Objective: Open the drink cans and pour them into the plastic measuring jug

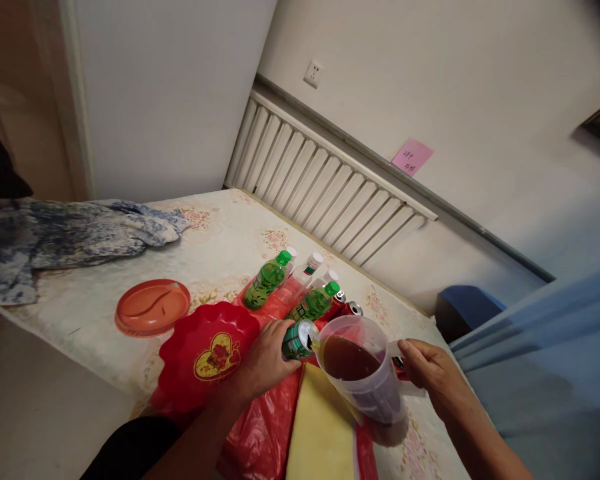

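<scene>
My left hand (267, 357) is wrapped round a green can (296, 341), tipped with its opening at the rim of a clear plastic jug (380, 393). Brown liquid (350, 360) stands in the jug, whose handle my right hand (425, 363) grips. Behind the can are two green bottles, one at the left (267, 283) and one nearer (313, 303), along with clear bottles with white caps and red cans (353, 310). Beneath my hands lie a red plastic bag (263, 427) and a yellow cloth (323, 427).
A red scalloped tray (180, 360) and an orange oval dish (153, 308) sit on the left of the flowered tablecloth (230, 220). Crumpled patterned fabric (90, 230) lies at the far left. A radiator (320, 180) runs behind the table; a blue curtain (545, 360) hangs at the right.
</scene>
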